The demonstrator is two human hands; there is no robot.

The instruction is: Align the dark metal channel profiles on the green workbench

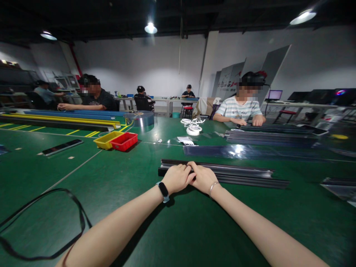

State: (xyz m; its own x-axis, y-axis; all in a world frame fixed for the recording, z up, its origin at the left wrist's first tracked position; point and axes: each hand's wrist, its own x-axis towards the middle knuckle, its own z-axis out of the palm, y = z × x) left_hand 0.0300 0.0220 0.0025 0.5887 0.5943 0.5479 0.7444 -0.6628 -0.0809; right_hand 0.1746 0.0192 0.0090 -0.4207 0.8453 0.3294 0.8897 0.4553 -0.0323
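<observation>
A long black channel-shaped profile [244, 177] lies across the green table in front of me, with a shiny clear strip along its groove. My left hand [176, 178], with a fitness band at the wrist, is closed over the profile near its left end. Right beside it, my right hand [204, 178], with a bracelet, is closed on the same profile, and the two hands touch at the fingers. Both sets of fingertips are partly hidden, so anything small between them cannot be made out.
Behind the profile lies a clear plastic sheet [222, 151], then more dark profiles [267, 136] near a co-worker [240, 107]. White coiled strips [194, 129], yellow [105, 140] and red bins [125, 141], and a phone [62, 147] sit farther off. A black cable [41, 256] loops at lower left.
</observation>
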